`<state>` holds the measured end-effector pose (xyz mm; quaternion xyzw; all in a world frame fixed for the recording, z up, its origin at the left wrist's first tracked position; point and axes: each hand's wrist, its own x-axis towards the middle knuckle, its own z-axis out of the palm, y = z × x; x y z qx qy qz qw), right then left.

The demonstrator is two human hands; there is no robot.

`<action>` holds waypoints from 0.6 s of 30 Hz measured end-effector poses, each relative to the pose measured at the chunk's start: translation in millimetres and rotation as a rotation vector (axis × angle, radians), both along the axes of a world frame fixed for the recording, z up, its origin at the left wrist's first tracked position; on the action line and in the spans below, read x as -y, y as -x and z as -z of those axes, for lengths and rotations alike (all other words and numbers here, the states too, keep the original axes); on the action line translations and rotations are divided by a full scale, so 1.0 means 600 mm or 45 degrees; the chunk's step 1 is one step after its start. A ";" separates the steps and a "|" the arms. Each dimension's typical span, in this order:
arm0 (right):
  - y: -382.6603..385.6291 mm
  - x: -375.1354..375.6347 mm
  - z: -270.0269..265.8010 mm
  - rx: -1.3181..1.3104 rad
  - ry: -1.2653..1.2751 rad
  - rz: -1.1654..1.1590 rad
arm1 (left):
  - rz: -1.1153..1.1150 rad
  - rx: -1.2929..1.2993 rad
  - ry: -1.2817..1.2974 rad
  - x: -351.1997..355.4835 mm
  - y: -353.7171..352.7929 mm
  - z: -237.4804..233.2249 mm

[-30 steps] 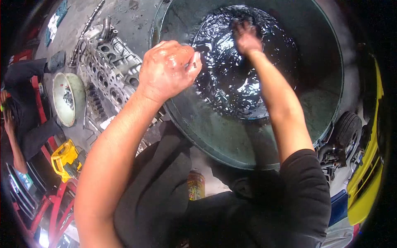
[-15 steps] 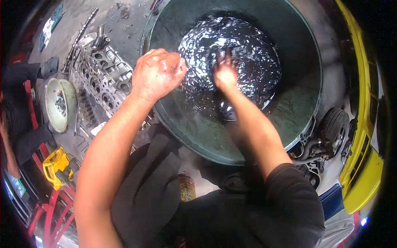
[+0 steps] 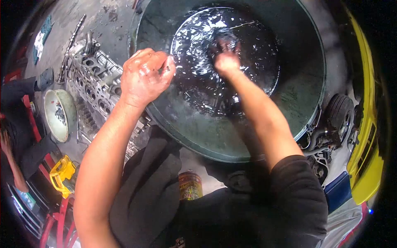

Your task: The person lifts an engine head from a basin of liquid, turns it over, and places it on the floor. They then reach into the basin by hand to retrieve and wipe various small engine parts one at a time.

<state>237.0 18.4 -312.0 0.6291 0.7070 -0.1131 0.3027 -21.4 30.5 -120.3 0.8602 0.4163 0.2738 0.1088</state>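
Note:
A wide green basin (image 3: 219, 146) holds dark, rippling liquid (image 3: 256, 78). My right hand (image 3: 227, 60) reaches down into this liquid; its fingers look spread, though their tips are blurred and partly under the surface. Over the basin's left side is my left hand (image 3: 147, 76), wet and smudged, with its fingers curled closed. Whatever lies inside that fist is hidden, apart from a small dark spot near the thumb.
On the floor at left lie an engine cylinder head (image 3: 97, 89), a camshaft (image 3: 72, 45) and a pale bowl (image 3: 56, 115) with small parts. A yellow jug (image 3: 62, 175), a can (image 3: 190, 186), a wheel (image 3: 340, 115) and a yellow car panel (image 3: 364, 165) surround me. Another person's arm (image 3: 14, 165) shows at far left.
My right hand has stirred within the liquid, and the ripples have shifted and thinned at right. My left hand appears slightly further left, still closed. The view has tilted a little.

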 end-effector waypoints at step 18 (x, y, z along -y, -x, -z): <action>-0.002 0.158 -0.084 -0.312 0.054 0.058 | -0.029 0.001 -0.007 0.006 -0.003 -0.011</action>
